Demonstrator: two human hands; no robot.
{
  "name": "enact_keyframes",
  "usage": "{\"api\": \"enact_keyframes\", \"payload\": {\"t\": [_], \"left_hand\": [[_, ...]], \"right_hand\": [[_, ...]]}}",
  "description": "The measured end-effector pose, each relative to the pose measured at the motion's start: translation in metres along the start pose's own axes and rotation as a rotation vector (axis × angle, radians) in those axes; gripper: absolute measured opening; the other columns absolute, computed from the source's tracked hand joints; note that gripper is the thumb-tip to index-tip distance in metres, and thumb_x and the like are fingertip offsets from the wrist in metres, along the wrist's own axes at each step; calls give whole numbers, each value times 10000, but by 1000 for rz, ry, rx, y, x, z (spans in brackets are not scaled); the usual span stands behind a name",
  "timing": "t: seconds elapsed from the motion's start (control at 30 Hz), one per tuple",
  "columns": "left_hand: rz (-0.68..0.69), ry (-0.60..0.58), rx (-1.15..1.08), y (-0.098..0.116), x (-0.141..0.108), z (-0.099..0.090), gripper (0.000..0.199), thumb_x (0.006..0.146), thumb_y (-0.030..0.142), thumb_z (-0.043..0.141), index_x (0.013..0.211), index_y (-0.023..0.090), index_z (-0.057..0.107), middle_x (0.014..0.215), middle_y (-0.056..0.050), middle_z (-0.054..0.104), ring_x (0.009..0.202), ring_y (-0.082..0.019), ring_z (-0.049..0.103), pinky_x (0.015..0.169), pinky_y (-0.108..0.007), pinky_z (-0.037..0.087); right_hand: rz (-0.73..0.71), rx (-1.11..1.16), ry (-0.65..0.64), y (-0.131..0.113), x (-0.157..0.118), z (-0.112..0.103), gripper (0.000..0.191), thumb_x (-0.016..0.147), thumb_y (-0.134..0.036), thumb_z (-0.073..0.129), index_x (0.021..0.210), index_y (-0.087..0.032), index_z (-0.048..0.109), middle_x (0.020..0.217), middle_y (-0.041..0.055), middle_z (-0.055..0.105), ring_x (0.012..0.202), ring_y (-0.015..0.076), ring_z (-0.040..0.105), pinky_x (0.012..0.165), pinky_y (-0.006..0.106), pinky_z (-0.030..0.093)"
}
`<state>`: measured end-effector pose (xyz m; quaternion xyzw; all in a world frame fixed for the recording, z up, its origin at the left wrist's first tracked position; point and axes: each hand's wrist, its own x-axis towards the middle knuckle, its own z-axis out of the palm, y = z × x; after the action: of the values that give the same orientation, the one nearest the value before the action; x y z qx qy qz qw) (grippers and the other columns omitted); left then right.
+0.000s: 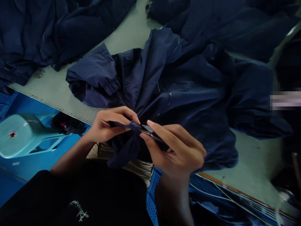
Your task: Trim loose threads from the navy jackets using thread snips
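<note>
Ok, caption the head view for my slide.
At a pale worktable, the left hand pinches a navy garment while the right hand holds small metal snips by the pinched fabric.

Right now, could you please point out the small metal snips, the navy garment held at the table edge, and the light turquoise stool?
Snips (147, 128): head view, on the upper blade.
Navy garment (188, 88): head view, on the spread cloth near its middle.
Stool (22, 136): head view, on the seat top.
</note>
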<state>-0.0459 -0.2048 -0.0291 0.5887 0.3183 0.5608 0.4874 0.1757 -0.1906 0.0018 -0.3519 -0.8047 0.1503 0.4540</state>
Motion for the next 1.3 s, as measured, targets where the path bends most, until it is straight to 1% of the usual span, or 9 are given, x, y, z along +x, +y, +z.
{"api": "enact_keyframes", "payload": {"t": [0.17,0.3,0.4,0.57,0.73,0.87,1.13,1.3], "left_hand": [[23,-17,-10,0,0,-1,203,913,118,750,1037,253,838,1114,-94,768,1010,-198,744,899,-364,623],[31,-23,-14,-1,0,-1,200,909,113,751,1032,247,835,1110,-93,768,1006,-196,746,901,-363,622],[19,-21,-8,-2,0,-1,167,916,140,751,1016,245,833,1110,-97,772,998,-201,751,888,-364,625],[43,-31,-26,-2,0,-2,172,917,112,743,1019,224,826,1108,-103,767,1012,-200,754,900,-353,619],[103,-40,-25,-4,2,-1,158,910,89,741,1017,179,815,1095,-121,762,994,-196,759,876,-316,621],[105,-49,-33,-5,2,-2,213,903,51,729,1043,188,814,1109,-117,757,1006,-193,753,885,-318,622],[101,-50,-16,-4,2,-1,198,902,55,733,1028,184,813,1096,-115,758,1004,-192,744,897,-330,619],[96,-50,-13,-4,2,-2,185,905,68,737,1022,190,812,1095,-112,760,1001,-192,746,897,-334,621]], "right_hand": [[-33,-36,-16,1,1,-1,533,777,-114,859,1261,-315,764,902,18,784,687,180,706,580,337,584],[-17,-46,-27,-1,1,-1,519,788,-128,851,1256,-333,760,910,12,787,685,182,709,578,337,582],[-13,-39,-30,-1,1,-1,502,797,-131,845,1252,-326,762,913,13,788,681,177,709,578,333,582],[-9,-30,-21,-1,2,-1,468,797,-118,849,1220,-303,773,908,16,787,675,166,707,566,317,580],[-42,-64,-6,-2,4,0,377,807,-96,852,1147,-243,785,882,5,784,651,131,698,564,282,571],[-49,-59,-13,-2,4,-1,361,799,-78,857,1129,-207,786,873,16,782,655,126,698,576,274,570],[-98,-111,-27,-1,3,-3,361,810,-86,843,1141,-212,776,849,12,774,648,135,700,579,285,570],[-93,-103,-31,-2,4,-3,353,822,-103,841,1147,-223,775,863,9,782,649,130,698,575,282,575]]}}
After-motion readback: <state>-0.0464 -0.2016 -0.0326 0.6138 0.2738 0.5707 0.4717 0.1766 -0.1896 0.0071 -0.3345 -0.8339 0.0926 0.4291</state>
